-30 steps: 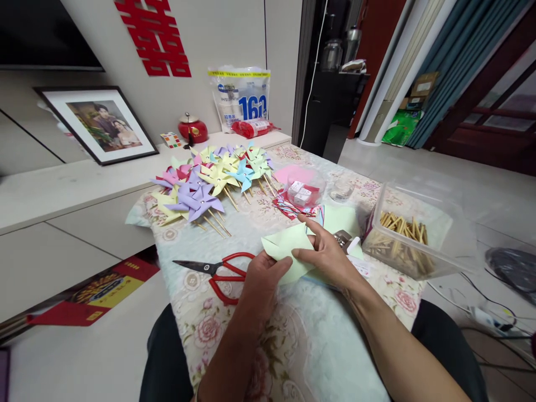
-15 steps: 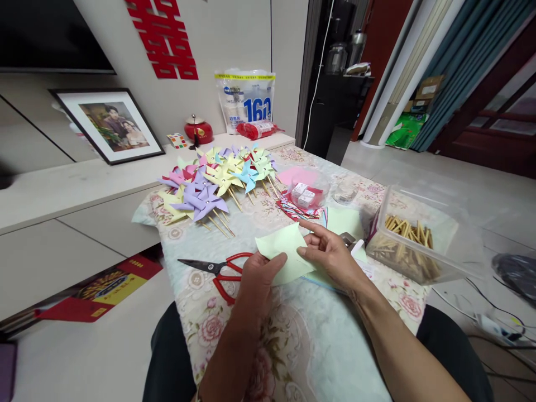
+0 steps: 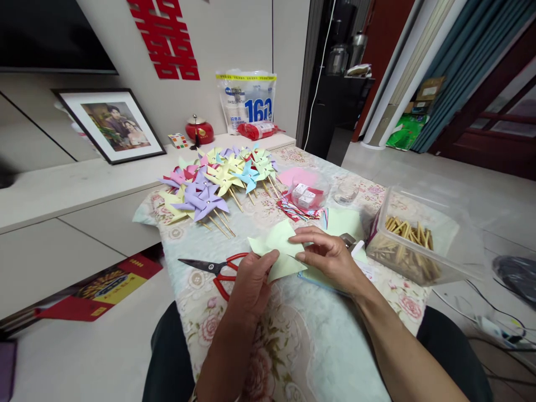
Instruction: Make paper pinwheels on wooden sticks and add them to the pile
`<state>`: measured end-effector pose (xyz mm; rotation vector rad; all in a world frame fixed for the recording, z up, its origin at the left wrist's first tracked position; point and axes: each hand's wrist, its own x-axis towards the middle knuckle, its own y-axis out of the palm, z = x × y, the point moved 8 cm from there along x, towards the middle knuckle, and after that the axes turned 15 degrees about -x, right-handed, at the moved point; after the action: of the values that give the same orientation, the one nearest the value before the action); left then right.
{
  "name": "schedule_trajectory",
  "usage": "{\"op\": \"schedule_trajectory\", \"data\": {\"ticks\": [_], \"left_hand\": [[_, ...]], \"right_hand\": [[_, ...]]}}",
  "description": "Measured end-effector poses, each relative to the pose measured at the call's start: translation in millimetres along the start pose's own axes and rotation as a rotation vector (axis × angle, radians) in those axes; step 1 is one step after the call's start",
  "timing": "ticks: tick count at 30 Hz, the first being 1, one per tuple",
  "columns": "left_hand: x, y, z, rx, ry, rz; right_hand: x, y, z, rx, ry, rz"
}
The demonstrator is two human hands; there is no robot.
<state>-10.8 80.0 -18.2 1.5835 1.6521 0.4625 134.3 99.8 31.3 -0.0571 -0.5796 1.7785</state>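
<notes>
Floral cloth covers the counter (image 3: 318, 346) under both hands. Beyond the left hand (image 3: 251, 282) lies a heap of paper pinwheels (image 3: 215, 181); right of the right hand (image 3: 330, 259) stands a clear tub of sticks (image 3: 412, 243). Red scissors (image 3: 218, 268) lie just left. Both hands pinch a pale green paper (image 3: 278, 248), held between them just above the cloth.

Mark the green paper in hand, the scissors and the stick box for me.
green paper (image 3: 280, 244), head view, on its upper flat face between both hands.
scissors (image 3: 221, 272), head view, near the pivot by the red handles.
stick box (image 3: 419, 245), head view, on its clear front wall.
</notes>
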Motion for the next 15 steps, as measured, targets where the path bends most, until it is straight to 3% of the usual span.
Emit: {"op": "schedule_trajectory", "data": {"ticks": [8,15], "left_hand": [[3,-1.3,4,-0.034,0.005,-0.043],[6,-4.8,9,-0.011,0.035,-0.067]], "right_hand": [[-4,-1,19,-0.333,-0.227,0.056],[-3,1,22,-0.381,-0.212,0.059]]}}
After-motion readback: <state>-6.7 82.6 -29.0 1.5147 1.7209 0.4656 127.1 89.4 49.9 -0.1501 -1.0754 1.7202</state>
